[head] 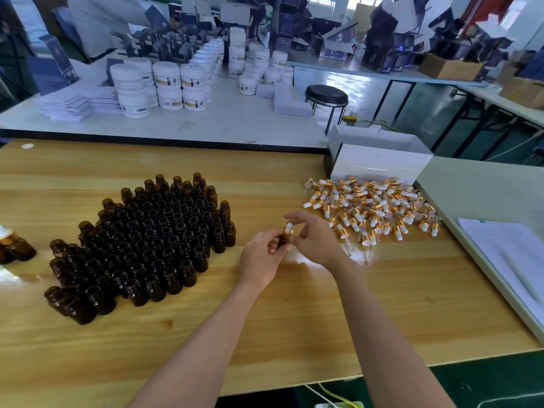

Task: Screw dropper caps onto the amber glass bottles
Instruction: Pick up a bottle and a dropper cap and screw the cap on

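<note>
A wooden table (265, 334) fills the lower part of the view, and a white table (206, 125) is butted against its far edge. A large cluster of open amber bottles (147, 240) is stood upright on the left half of the wooden table, packed so closely that they touch. A loose pile of dropper caps (374, 207), white-bulbed with gold collars, is spread near the far right corner, just in front of an open white box (379, 163) set at that corner. Papers (506, 251) are laid on a pale surface beyond the right edge. White jars (164, 83) are stacked on the white table, and a black stool (326, 97) is stood past its right end. At the left edge of the wooden table, a few capped bottles (14, 245) are partly cut off by the frame.

Between the cluster and the pile, near the middle of the table, one amber bottle (284, 242) is gripped upright by the left hand (260, 260); whether it rests on the tabletop cannot be told. A dropper cap (288, 229) is seated on its neck and is pinched at the gold collar by the curled fingers of the right hand (315, 240).
</note>
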